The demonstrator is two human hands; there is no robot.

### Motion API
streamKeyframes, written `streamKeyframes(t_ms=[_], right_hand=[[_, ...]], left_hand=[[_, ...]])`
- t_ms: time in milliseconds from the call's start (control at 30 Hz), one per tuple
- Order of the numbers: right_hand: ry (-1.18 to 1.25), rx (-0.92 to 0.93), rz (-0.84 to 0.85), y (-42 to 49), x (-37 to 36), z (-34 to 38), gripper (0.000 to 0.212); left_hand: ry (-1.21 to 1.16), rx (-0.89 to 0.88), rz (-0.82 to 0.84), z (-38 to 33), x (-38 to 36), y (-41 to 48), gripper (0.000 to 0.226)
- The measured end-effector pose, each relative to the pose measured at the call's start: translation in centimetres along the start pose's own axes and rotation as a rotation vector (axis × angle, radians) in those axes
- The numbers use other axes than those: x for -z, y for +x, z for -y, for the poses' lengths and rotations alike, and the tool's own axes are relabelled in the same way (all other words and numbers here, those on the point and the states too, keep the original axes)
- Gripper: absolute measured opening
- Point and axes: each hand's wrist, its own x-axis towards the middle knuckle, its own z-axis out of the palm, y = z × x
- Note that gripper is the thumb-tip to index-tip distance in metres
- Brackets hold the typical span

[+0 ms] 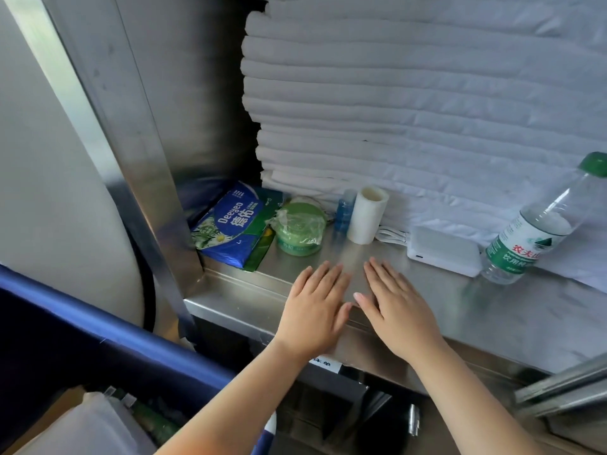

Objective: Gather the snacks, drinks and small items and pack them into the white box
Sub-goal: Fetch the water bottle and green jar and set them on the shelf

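Both hands lay flat on the stainless counter [509,316], side by side at its near edge. The left hand [315,310] and the right hand [397,310] were palm down, thumbs almost touching. The fingers [323,274] were straight and released, grasping nothing.

Items stood in a row along the far side of the counter, all apart from the hands:
- A blue tissue pack [230,224] lay tilted in the far left corner, against the steel upright [138,126].
- A green tub [300,229] (wrapped in clear film) sat just right of the pack, touching it.
- A small blue bottle [344,210] stood upright beside a white roll [368,214], which partly covered it.
- A white power bank [445,249] lay flat to the right, its white cable [392,236] coiled between it and the roll.
- A water bottle [538,224] with a green cap leaned to the right, its base just beside the power bank.

A tall stack of folded white linen [410,93] rose directly behind the row. Nothing stood between the hands and the items. Blue fabric [82,323] ran across the near left. A whitish container [88,421] showed below it; its identity as the box could not be told.
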Motion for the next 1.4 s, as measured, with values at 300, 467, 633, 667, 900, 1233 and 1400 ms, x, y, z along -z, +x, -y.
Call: streamKeyframes(t_ms=[300,467,633,667,900,1233,1400], right_hand=[[-0.003,-0.085,0.01,-0.8,0.1,0.7,0.064],[-0.036,-0.103,0.024,-3.2,0.6,0.7,0.061],[-0.022,-0.121,0.017,-8.7,1.3,0.3,0.063],[0.011,-0.136,0.011,-10.3,1.6,0.1,0.064],[0.136,-0.302,-0.129,-27.2,5.8,-2.6,0.063],[-0.031,-0.81,-0.565,-53.7,16.7,-5.4,0.068],[-0.147,-1.051,-0.736,-65.1,22.0,-5.4,0.074]], left_hand=[[-0.036,0.13,-0.011,-1.1,-0.4,-0.3,0.045],[-0.029,0.219,0.033,-3.0,0.7,-0.8,0.053],[-0.042,0.266,0.085,-5.5,0.9,-2.7,0.055],[-0.057,0.261,0.09,-6.2,1.1,-3.4,0.055],[-0.291,0.127,0.07,-15.8,5.3,-9.4,0.052],[-0.59,-0.439,0.142,-41.9,13.4,-14.1,0.057],[-0.678,-0.727,0.148,-53.3,17.4,-15.7,0.06]])
